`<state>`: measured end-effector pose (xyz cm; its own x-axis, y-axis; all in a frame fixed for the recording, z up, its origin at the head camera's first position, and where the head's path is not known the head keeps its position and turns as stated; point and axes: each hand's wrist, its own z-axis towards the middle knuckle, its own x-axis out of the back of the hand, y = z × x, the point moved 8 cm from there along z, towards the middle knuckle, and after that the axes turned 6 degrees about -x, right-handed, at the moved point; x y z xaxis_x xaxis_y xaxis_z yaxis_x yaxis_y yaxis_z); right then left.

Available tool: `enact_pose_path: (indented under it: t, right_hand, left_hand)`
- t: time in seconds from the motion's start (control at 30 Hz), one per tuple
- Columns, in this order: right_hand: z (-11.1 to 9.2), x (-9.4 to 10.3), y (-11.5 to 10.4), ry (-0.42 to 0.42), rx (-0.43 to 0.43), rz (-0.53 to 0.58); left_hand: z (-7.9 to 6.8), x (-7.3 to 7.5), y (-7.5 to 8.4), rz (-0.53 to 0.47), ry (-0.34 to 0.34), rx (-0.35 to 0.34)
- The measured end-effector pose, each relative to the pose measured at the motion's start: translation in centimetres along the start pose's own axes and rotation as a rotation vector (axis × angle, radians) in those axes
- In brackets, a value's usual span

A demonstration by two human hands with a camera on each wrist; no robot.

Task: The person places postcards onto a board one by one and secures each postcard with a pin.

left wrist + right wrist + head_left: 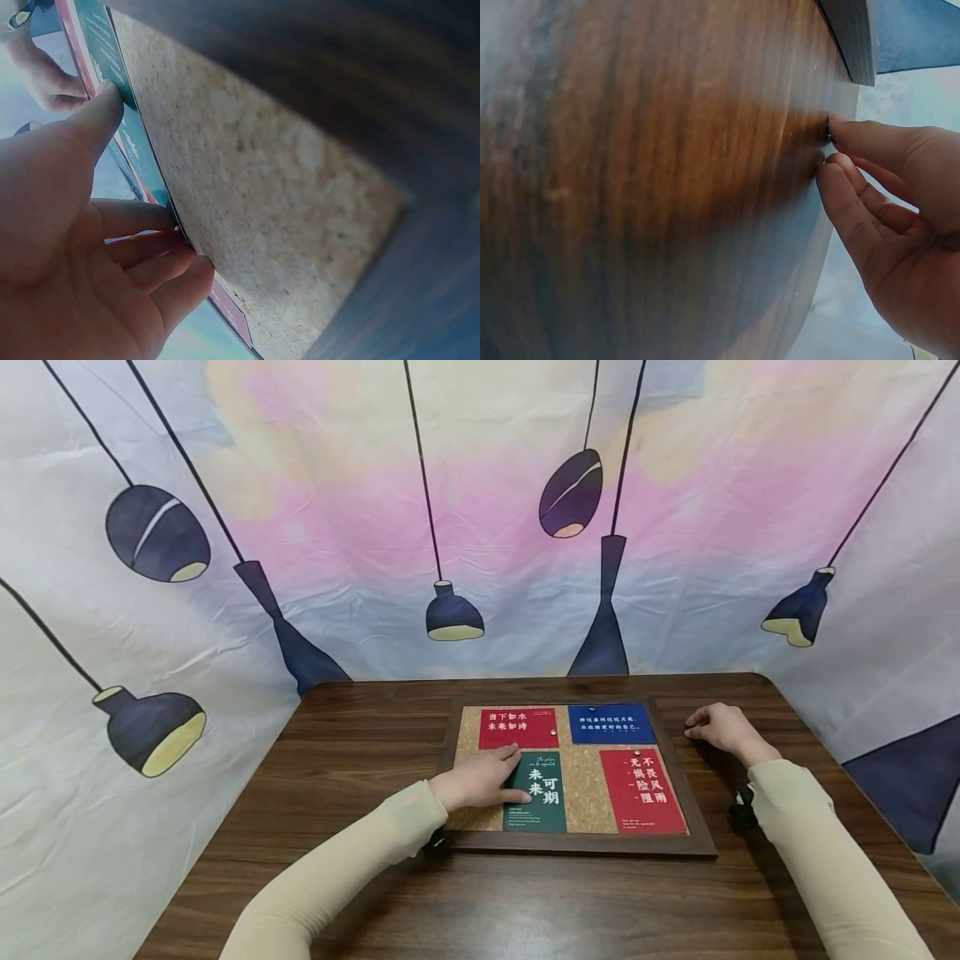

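Note:
A wood-framed corkboard [587, 789] lies on the table with several cards on it. My left hand [476, 778] rests on the green card [551, 768] at lower left, thumb spread from the extended fingers. In the left wrist view the fingertips [196, 274] touch the board beside the card's edge. Right of the board, my right hand [723, 728] pinches a small dark piece [688, 725] at the tabletop. The right wrist view shows the thumb and fingers bent around it, mostly hiding it, so its kind is unclear.
A red card [517, 727] sits at the board's upper left, a blue card [611, 727] at upper right and another red card [643, 797] at lower right. Small round tacks show on these three. A curtain [495, 518] with painted lamps hangs behind the brown table [337, 735].

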<state>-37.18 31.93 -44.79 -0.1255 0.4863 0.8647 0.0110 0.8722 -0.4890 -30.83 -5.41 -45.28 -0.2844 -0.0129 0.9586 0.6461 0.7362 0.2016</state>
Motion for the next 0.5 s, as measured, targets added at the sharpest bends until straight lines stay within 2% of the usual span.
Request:
enact_pose_path:
  t: [0.5]
  right_hand:
    - [0.24, -0.15, 0.21, 0.011, 0.007, 0.006]
  left_hand:
    - [0.05, 0.01, 0.02, 0.001, 0.011, -0.002]
